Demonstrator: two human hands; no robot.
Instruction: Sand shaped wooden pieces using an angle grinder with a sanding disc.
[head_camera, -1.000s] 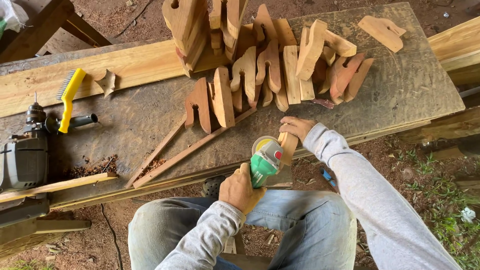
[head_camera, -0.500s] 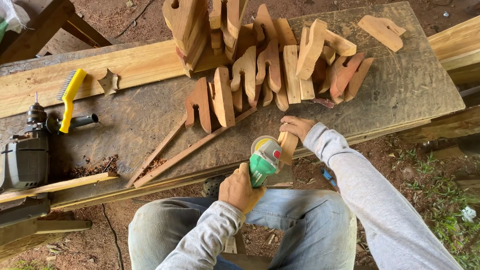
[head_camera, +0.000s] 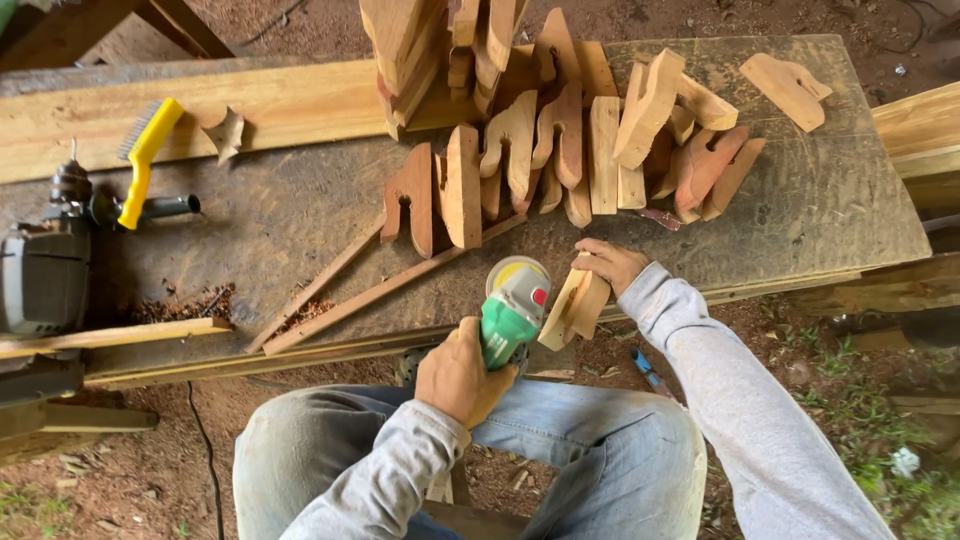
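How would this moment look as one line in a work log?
left hand: grips green grinder | right hand: holds wood piece at its disc | bench: cut wood shapes, yellow brush

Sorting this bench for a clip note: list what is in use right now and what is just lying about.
In use:
left hand gripping the green angle grinder
right hand holding a cut wooden piece against it

Lying about:
yellow-handled wire brush
electric drill
stacked wooden cut-outs
thin wooden strips

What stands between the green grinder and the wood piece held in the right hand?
Nothing visible does. The left hand holds the green angle grinder right beside the wood piece, which the right hand grips at the workbench edge.
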